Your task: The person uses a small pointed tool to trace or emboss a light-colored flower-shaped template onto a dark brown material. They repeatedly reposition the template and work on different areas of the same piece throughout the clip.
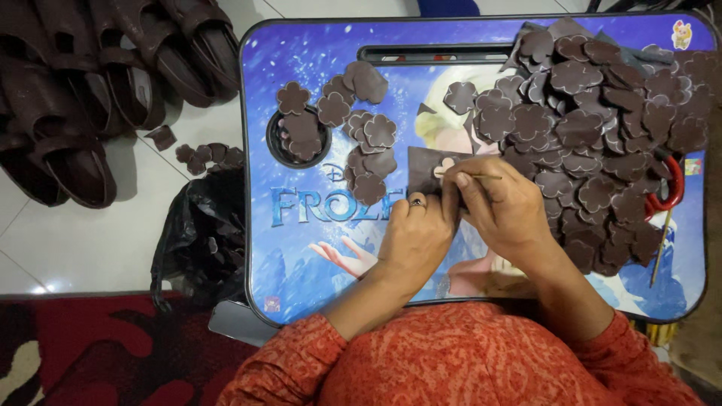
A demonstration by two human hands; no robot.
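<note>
Hands press brown sheet; right fingers pinch stick.

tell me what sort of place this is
Probably a home workspace for handmade footwear, not a factory: a small printed lap table on a tiled floor, heaps of brown flower cutouts, and finished brown sandals piled beside it.

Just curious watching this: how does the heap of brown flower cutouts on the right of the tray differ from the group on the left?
The right heap is far bigger, with cutouts stacked thickly and overlapping; the left group is small and mostly a loose, thin spread. Some of the left group sits in the tray's round cup recess; the right heap lies on the flat surface. Both are dark brown, flower-shaped pieces.
</note>
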